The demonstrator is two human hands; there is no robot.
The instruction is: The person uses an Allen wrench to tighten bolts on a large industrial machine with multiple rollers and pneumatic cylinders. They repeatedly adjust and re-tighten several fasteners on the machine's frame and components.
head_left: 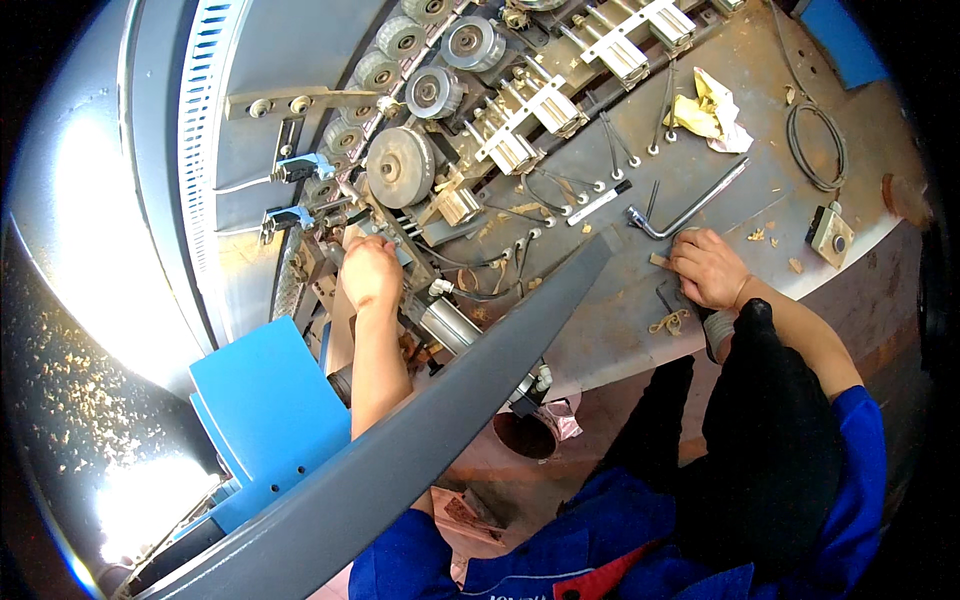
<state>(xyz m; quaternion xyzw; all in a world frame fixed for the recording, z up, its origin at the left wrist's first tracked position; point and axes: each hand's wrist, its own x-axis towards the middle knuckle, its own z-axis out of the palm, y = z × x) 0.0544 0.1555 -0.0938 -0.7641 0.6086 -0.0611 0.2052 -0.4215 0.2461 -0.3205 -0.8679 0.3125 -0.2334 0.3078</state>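
Observation:
My left hand (371,272) reaches into the machine beside a metal bracket and the lower rollers. Its fingers are curled downward, and what they grip is hidden. My right hand (708,268) rests closed on the grey metal plate (590,330), low at the right. A short tan strip (660,261) shows at its fingertips; whether they pinch it is unclear. Just above that hand lies an L-shaped socket wrench (695,208), with a thin black hex key (653,200) by its bent end. Farther left is a slim white tool with a black end (600,203).
A dark grey beam (430,420) crosses diagonally in front of my left forearm. Large pulleys (400,167) and pneumatic cylinders (540,110) line the machine. A blue box (270,410) stands left. A button box (832,237), coiled cable (815,150) and crumpled yellow-white wrapping (712,112) lie right.

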